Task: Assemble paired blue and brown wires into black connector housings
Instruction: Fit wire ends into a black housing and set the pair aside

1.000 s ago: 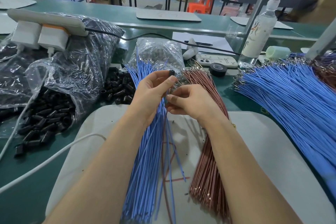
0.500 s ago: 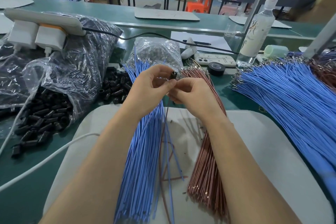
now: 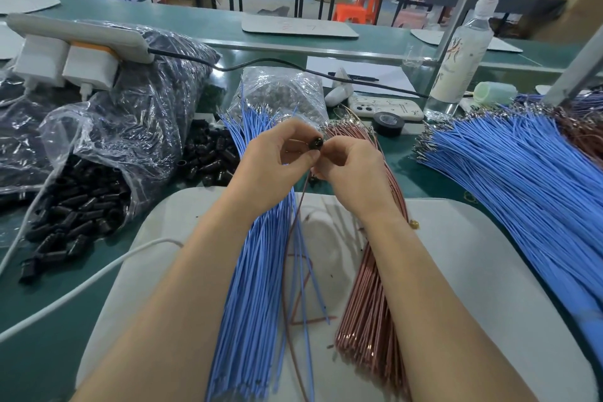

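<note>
My left hand [image 3: 277, 160] pinches a small black connector housing [image 3: 316, 142] between thumb and fingers, above the white work mat [image 3: 473, 271]. My right hand [image 3: 349, 166] meets it from the right, fingers curled round a brown wire [image 3: 293, 238] that hangs down from the hands beside a blue one. A bundle of blue wires [image 3: 257, 287] lies under my left forearm and a bundle of brown wires [image 3: 368, 303] under my right. Loose black housings [image 3: 208, 153] are heaped left of the hands.
A clear bag of black housings [image 3: 85, 192] spills at the left, with a white power strip [image 3: 75, 39] on top. A large fan of blue wires [image 3: 522, 173] covers the right. A phone [image 3: 385, 107], black tape roll [image 3: 388, 123] and bottle [image 3: 463, 55] stand behind.
Both hands have drawn closer together and slightly up, the right hand now touching the housing held by the left. A brown wire now hangs from the hands.
</note>
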A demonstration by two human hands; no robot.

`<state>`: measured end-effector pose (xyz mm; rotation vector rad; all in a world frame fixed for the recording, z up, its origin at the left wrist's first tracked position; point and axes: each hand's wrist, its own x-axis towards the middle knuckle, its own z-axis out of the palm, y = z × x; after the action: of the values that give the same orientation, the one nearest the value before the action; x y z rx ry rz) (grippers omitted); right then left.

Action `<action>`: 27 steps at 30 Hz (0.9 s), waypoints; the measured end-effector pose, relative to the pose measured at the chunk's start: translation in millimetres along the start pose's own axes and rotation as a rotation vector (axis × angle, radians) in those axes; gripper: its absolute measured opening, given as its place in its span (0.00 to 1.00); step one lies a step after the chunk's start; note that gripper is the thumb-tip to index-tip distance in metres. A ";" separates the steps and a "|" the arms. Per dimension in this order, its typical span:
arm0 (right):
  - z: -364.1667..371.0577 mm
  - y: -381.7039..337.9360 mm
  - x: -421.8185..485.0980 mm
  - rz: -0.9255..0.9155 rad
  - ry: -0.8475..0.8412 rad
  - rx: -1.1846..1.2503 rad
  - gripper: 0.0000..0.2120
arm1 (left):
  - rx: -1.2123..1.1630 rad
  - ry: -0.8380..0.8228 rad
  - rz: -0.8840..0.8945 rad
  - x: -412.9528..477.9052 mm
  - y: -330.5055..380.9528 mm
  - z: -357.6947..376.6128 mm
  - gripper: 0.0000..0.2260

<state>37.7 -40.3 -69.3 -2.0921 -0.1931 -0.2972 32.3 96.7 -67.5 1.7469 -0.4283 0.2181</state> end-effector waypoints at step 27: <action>0.6 0.9 -4.7 -0.130 0.042 -0.168 0.04 | -0.004 0.062 0.018 -2.7 2.8 7.1 0.11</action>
<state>33.5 -40.4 -71.7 -2.2409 -0.2884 -0.4479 28.1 89.8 -67.5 1.7284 -0.3990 0.2833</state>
